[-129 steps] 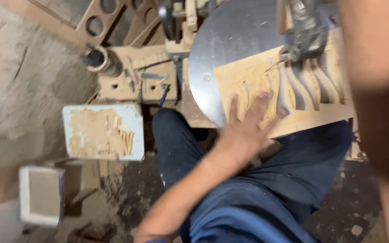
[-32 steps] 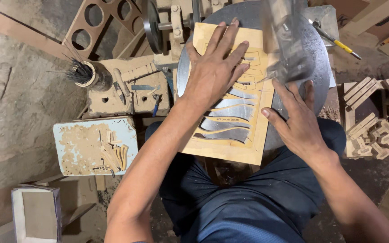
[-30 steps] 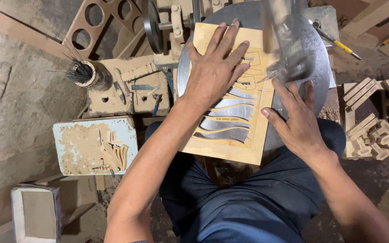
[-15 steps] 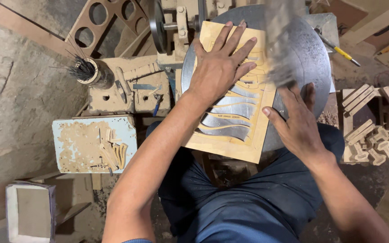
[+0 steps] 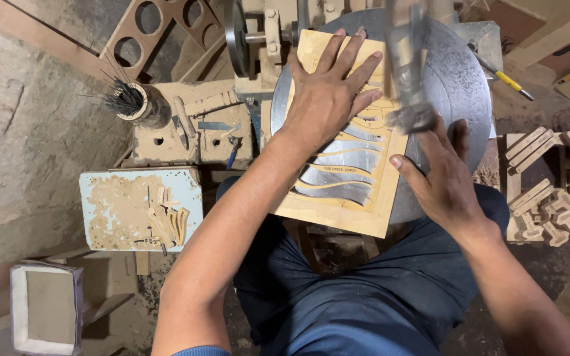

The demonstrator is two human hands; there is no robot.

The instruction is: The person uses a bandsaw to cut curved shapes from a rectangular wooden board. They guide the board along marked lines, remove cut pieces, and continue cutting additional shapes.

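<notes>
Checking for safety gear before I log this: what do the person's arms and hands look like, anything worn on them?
Both arms are bare from hand to above the elbow. The left hand and right hand wear no gloves, and no rings, watch or wristband show. A blue sleeve edge shows on the left upper arm; the right sleeve is out of frame.

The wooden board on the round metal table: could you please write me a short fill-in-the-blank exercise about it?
1. The left hand lies flat on the wooden ____.
2. The board rests on a ____ metal table.
3. The right hand touches the board's ____ edge.
4. The slots cut in the board are ____, not straight.

Missing words: board; round; right; wavy
</notes>
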